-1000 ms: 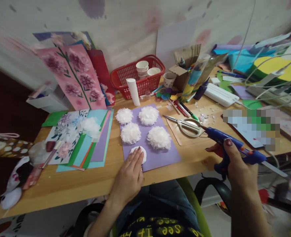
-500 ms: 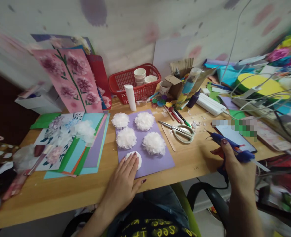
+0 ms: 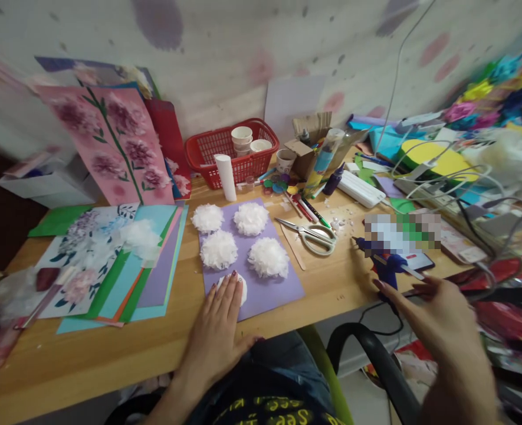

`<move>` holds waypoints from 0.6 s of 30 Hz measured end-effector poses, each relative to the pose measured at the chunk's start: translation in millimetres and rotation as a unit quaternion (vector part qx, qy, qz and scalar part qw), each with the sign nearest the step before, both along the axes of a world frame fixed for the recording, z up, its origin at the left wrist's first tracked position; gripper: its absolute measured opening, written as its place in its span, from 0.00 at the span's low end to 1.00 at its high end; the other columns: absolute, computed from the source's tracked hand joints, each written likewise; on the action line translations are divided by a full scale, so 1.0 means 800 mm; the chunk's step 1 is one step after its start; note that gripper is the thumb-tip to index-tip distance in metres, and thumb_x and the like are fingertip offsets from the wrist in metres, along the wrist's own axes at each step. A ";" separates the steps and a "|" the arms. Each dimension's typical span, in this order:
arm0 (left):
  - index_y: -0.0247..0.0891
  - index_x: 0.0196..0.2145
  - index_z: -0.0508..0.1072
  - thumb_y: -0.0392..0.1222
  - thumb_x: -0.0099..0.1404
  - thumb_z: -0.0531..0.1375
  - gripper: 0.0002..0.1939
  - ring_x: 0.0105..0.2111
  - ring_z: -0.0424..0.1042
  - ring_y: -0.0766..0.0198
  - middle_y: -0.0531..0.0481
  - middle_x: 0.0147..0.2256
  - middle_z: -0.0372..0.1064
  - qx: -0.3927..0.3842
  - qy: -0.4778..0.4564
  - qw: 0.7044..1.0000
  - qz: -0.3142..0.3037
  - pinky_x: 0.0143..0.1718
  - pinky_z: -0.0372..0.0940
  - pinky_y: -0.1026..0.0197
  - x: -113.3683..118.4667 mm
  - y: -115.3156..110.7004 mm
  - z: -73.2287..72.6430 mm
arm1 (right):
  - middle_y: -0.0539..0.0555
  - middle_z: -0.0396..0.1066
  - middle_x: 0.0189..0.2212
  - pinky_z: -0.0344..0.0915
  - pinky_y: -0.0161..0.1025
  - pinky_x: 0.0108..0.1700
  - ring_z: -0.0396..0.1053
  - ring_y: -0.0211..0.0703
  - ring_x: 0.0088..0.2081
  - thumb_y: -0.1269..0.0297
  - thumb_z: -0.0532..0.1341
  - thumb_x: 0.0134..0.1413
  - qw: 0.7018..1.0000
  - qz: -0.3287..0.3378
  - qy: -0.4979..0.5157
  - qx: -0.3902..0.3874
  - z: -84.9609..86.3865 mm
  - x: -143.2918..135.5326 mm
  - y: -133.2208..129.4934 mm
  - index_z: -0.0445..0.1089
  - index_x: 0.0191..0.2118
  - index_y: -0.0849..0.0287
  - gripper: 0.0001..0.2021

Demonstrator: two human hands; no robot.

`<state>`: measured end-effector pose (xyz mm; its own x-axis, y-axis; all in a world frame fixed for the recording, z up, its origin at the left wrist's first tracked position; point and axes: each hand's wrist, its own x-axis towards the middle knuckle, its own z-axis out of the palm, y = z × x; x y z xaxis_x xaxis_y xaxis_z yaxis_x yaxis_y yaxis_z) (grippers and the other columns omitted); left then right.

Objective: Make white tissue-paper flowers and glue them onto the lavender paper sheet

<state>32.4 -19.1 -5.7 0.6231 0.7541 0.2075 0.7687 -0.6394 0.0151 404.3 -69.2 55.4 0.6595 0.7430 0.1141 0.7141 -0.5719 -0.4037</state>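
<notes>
My left hand [image 3: 219, 316] lies flat, fingers stretched, over a small white disc [image 3: 243, 291] at the near left corner of a purple sheet [image 3: 261, 295]. Several fluffy white paper pompoms [image 3: 268, 258] sit on the sheet farther back. On the right, a blue glue gun [image 3: 387, 262] rests at the table edge beside a phone [image 3: 420, 260]. My right hand [image 3: 437, 316] is just nearer than the gun, thumb and fingers apart, holding nothing. Scissors [image 3: 318, 239] lie between the sheet and the gun.
A red basket [image 3: 199, 156] with paper cups and a white roll [image 3: 226, 177] stand behind the sheet. Coloured papers [image 3: 154, 289] and a pink flower picture [image 3: 119, 147] are on the left. Cables [image 3: 442, 171] and a power strip [image 3: 437, 198] crowd the right. A chair armrest [image 3: 376, 354] is below the table.
My right hand has let go of the glue gun and drawn back from it. My left hand stays pressed on the white disc. The view has shifted slightly to the right.
</notes>
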 end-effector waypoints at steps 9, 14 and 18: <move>0.24 0.69 0.49 0.63 0.70 0.50 0.44 0.66 0.56 0.44 0.30 0.67 0.56 0.018 -0.021 1.000 0.006 0.64 0.49 0.43 0.002 0.000 -0.007 | 0.54 0.76 0.30 0.62 0.37 0.29 0.74 0.47 0.29 0.72 0.53 0.58 0.952 0.287 -0.067 -0.079 0.016 -0.135 0.062 0.61 0.63 0.55 0.26; 0.23 0.66 0.56 0.58 0.72 0.49 0.37 0.65 0.58 0.46 0.32 0.66 0.57 0.041 -0.032 0.999 0.008 0.63 0.50 0.43 0.003 0.000 -0.006 | 0.59 0.76 0.29 0.60 0.39 0.31 0.74 0.51 0.32 0.67 0.56 0.60 0.949 0.302 -0.067 -0.064 -0.013 -0.125 0.112 0.76 0.35 0.58 0.11; 0.23 0.65 0.58 0.56 0.71 0.51 0.36 0.65 0.58 0.45 0.31 0.67 0.57 0.046 -0.039 0.998 0.013 0.62 0.52 0.41 0.004 0.000 -0.008 | 0.62 0.75 0.37 0.64 0.49 0.45 0.71 0.57 0.43 0.62 0.56 0.59 0.955 0.293 0.000 0.050 -0.002 -0.104 0.108 0.74 0.29 0.56 0.11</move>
<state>35.8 -18.9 -12.0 0.5820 0.7456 0.3247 0.7844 -0.6201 0.0178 321.2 17.5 54.1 0.1349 0.9697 0.2035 0.8995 -0.0337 -0.4355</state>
